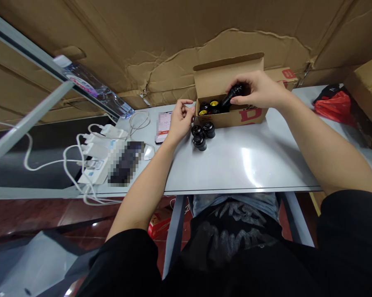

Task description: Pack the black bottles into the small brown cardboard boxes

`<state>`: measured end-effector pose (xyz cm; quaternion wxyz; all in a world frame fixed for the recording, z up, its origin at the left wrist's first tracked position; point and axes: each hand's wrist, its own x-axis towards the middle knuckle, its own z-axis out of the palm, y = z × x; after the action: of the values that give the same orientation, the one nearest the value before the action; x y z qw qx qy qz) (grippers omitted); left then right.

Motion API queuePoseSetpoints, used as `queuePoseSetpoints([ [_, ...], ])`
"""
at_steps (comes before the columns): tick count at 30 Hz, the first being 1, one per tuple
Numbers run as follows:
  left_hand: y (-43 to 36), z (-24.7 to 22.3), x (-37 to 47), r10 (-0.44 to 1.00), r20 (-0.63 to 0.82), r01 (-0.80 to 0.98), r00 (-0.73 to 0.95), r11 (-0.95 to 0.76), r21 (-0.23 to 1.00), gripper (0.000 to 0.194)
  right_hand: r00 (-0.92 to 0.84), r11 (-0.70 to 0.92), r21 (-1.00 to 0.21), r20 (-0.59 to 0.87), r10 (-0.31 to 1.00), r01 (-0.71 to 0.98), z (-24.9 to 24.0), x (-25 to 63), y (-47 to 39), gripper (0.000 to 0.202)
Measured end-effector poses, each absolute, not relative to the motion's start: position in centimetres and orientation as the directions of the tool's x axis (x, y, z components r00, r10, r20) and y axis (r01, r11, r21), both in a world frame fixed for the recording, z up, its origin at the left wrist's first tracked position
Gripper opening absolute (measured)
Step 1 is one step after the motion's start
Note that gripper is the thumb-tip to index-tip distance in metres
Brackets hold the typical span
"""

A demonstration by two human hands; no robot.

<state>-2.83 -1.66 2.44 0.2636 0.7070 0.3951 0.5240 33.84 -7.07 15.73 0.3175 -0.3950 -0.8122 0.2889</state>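
Note:
My right hand (255, 88) grips a black ribbed cylindrical part (232, 95) between thumb and fingers, tilted above the open cardboard box (247, 119). Inside the box, toward its left end, sit several black parts, some showing yellow round ends (214, 103). My left hand (182, 117) rests on the table at the box's left end, its index finger stretched toward the box and the other fingers loosely curled. Nothing shows in it; I cannot tell whether the fingertips touch the box. Just in front of the box, three black capped parts (200, 142) stand close together on the table.
A phone (161, 128) lies left of my left hand. Farther left are a pixelated dark device (126, 163), a white power strip (94, 169) with tangled cables, and a water bottle (95, 88). A red plastic bag (334, 107) and another carton (370, 99) stand right. Cardboard backs the table (223, 173).

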Motion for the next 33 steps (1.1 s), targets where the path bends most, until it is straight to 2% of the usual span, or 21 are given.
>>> queuePoseSetpoints([
  [5,-1.50,1.99,-2.80,0.837,0.531,0.299,0.135,-0.545,0.783,0.096,-0.489,0.539,-0.709,0.307,0.816,0.454,15.78,33.69,-7.04,0.043],
  [11,-1.45,1.75,-2.70,0.832,0.539,0.285,0.132,-0.553,0.783,0.095,-0.534,0.565,-0.694,0.301,0.790,0.446,15.57,33.91,-6.52,0.041],
  [22,-1.59,1.86,-2.67,0.841,0.523,0.299,0.142,-0.540,0.787,0.089,-0.558,0.534,-0.698,0.229,0.798,0.477,15.52,33.99,-6.66,0.051],
  [28,-1.54,1.85,-2.76,0.845,0.517,0.298,0.138,-0.533,0.792,0.084,-0.558,0.552,-0.670,0.242,0.794,0.496,15.87,33.85,-7.29,0.048],
  [33,-1.52,1.76,-2.80,0.832,0.536,0.309,0.143,-0.552,0.774,0.086,-0.530,0.560,-0.691,0.294,0.795,0.456,15.54,33.85,-7.09,0.046],
])
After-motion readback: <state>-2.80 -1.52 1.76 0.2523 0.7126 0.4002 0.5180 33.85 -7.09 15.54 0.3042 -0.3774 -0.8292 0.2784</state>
